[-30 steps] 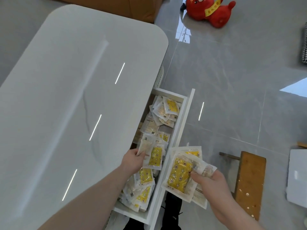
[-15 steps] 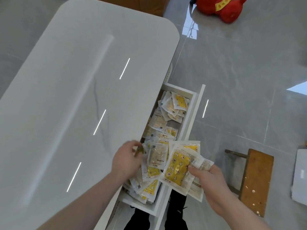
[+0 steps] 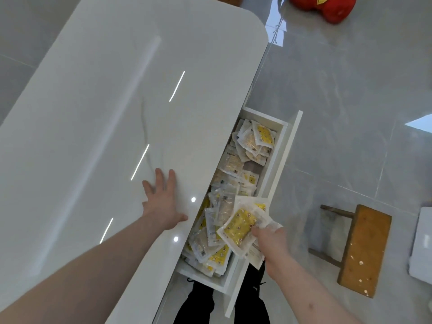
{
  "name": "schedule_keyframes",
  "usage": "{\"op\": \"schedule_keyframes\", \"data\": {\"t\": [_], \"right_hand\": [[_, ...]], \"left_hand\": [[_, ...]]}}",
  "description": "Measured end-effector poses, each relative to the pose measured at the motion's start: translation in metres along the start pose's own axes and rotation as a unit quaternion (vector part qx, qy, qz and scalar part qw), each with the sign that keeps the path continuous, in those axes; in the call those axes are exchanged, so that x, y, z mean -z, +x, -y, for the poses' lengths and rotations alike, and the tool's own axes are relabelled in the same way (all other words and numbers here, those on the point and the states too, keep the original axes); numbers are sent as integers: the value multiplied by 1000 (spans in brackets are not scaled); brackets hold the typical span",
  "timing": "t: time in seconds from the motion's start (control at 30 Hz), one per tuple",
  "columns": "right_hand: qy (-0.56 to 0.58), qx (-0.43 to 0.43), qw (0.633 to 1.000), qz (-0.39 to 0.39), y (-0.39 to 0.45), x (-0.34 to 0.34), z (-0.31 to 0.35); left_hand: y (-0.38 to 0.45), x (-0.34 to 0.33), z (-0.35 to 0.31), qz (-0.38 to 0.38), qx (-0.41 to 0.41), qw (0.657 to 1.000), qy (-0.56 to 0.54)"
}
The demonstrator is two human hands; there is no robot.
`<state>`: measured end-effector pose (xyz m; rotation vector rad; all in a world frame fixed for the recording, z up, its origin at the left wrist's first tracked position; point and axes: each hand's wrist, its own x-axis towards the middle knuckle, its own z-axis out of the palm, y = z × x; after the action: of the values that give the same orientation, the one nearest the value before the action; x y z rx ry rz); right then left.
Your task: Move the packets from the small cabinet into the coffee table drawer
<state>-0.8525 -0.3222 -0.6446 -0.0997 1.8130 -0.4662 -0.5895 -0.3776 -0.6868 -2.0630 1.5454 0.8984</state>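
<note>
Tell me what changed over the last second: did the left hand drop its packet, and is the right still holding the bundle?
The left hand let go of its packet in the drawer, moved out leftward and now rests flat and empty on the tabletop. The right hand still grips its bundle of packets, now lower over the drawer's near end. The drawer stays open and the stool is unmoved.

We note a grey tiled floor (image 3: pixel 339 113) with a glossy finish and pale grout lines. At the top edge lies a red plush toy (image 3: pixel 327 7) (only partly in frame). To the right stands a small wooden stool (image 3: pixel 364 249), its top speckled with pale spots, dark legs showing at its left side. Just beyond it, at the frame's right edge, we record a flat white object (image 3: pixel 422 244), which we cannot identify.
</note>
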Motion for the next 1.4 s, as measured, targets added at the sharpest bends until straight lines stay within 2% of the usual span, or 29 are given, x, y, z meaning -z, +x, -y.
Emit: {"op": "schedule_keyframes", "data": {"t": [0.07,0.23,0.47,0.67,0.87,1.13,1.27,1.4], "right_hand": [[-36,12,999,-28,2,1,-16],[-66,15,997,-27,1,2,-35],[-31,34,998,-32,15,-11,-17],[-101,48,990,-81,35,-24,-7],[-117,29,988,-92,35,-23,-26],[-105,90,986,-94,28,-24,-44],[-163,107,977,-84,32,-27,-55],[-160,132,975,-81,27,-36,-69]], "left_hand": [[0,1,0,3,-3,1000,1],[-1,2,-2,8,-3,1000,14],[-1,3,-5,7,-2,1000,27],[2,0,-5,5,-2,1000,31],[3,-1,-4,4,-4,1000,30],[4,-2,-4,5,-2,1000,28],[5,-3,-4,6,-1,1000,22],[4,-2,-4,5,2,1000,18]]}}
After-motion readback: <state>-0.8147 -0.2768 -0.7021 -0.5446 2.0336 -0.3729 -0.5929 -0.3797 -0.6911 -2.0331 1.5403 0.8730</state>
